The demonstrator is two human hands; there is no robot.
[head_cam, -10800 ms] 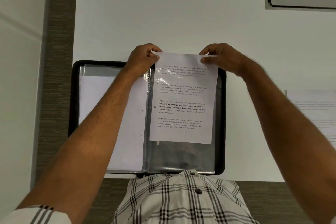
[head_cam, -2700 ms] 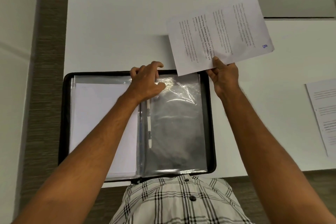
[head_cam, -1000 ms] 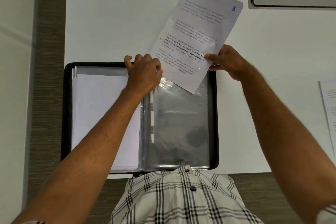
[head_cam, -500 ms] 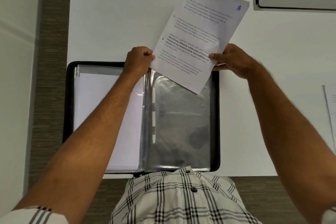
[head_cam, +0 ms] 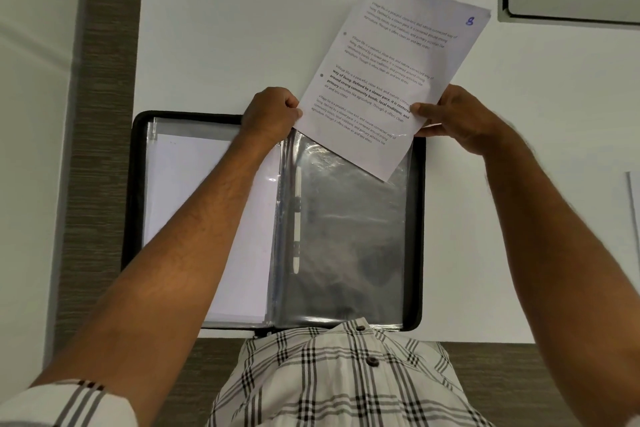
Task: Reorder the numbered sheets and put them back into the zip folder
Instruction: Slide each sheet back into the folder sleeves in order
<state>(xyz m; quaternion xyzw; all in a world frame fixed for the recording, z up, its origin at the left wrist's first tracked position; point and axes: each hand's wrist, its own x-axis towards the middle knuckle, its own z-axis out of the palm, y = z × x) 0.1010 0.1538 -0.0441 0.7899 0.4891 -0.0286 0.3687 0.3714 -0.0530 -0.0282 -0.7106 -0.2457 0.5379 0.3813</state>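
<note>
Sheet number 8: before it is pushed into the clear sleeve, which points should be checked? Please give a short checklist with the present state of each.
1. Right hand grips sheet 8 at its side edge: ok.
2. Left hand pinches the top of the clear sleeve: ok; whether the mouth is really open: cannot tell.
3. Sheet square with the sleeve: not ok, it is tilted, lower corner leading.
4. Sleeve free of other paper: ok, it looks dark and empty.
5. Zip folder lies open and flat on the table: ok.
</note>
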